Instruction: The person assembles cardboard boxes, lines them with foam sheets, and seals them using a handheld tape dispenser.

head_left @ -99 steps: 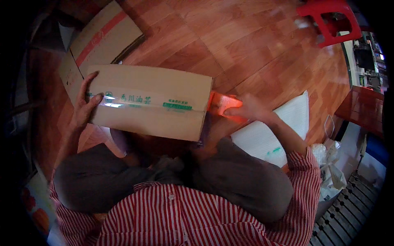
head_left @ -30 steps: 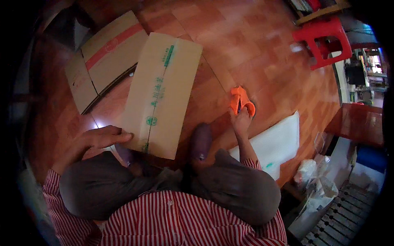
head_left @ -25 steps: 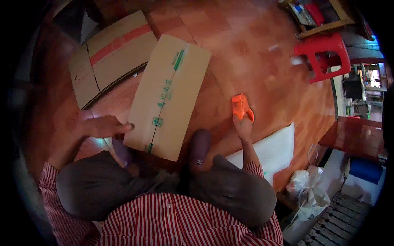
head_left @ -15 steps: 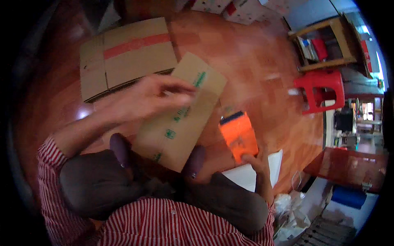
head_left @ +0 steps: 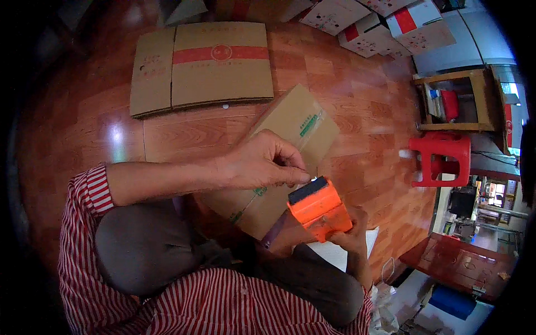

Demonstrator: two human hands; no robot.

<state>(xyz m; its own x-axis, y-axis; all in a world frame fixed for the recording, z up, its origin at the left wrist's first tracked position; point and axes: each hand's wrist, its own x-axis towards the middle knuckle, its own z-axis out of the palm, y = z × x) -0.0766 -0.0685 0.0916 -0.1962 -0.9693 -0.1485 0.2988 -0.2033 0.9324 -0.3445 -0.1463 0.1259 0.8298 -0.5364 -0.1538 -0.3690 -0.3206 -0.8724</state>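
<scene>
My right hand point(head_left: 350, 234) grips an orange packing tape dispenser point(head_left: 326, 215) with a dark front edge, held above my lap. My left hand point(head_left: 262, 162) reaches across from the left, its thumb and forefinger pinched at the dispenser's dark edge. A tiny pale bit, like the end of the tape point(head_left: 314, 179), shows at those fingertips. Below both hands a closed brown cardboard box point(head_left: 301, 125) with green print stands at a slant on the floor between my legs. My left forearm and the dispenser hide part of it.
A flattened stack of brown cartons point(head_left: 223, 81) with a red band lies beyond, at left. White boxes point(head_left: 371, 36) stand at the far right. A red plastic stool point(head_left: 444, 162) and a wooden cabinet point(head_left: 455, 100) are at right. White sheet material point(head_left: 335, 254) lies beside my right leg.
My left hand has moved right to the dispenser and closed its fingers at the front edge. The dispenser has tilted and come slightly lower. The view has shifted.
</scene>
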